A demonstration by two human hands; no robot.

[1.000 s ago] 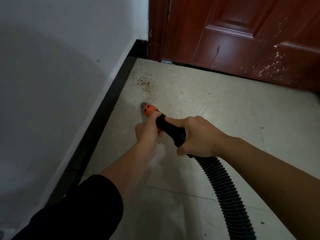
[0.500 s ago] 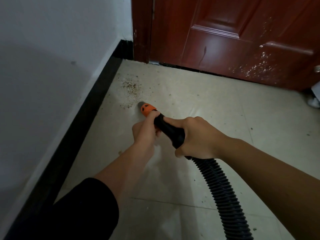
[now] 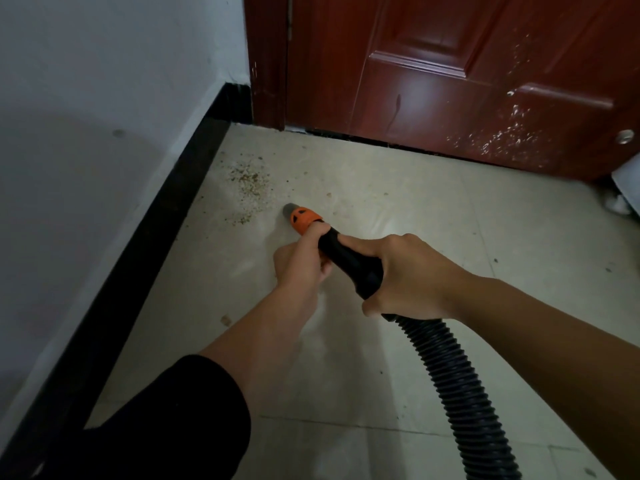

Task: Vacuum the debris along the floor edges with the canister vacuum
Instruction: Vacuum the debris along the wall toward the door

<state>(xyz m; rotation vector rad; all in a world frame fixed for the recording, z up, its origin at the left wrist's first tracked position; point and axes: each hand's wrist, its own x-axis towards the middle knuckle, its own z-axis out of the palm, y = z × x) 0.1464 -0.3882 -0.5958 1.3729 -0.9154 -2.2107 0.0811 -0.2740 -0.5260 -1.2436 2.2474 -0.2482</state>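
Closer than a second ago, my nozzle (image 3: 297, 216) sits just beside the debris (image 3: 249, 188); left hand (image 3: 301, 261) and right hand (image 3: 405, 275) both grip the hose (image 3: 443, 375). Next, I'd sweep left toward the baseboard (image 3: 166, 209).

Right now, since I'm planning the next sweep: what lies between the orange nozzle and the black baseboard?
The head view shows a patch of brown debris on the floor between the nozzle and the baseboard; otherwise that stretch is bare.
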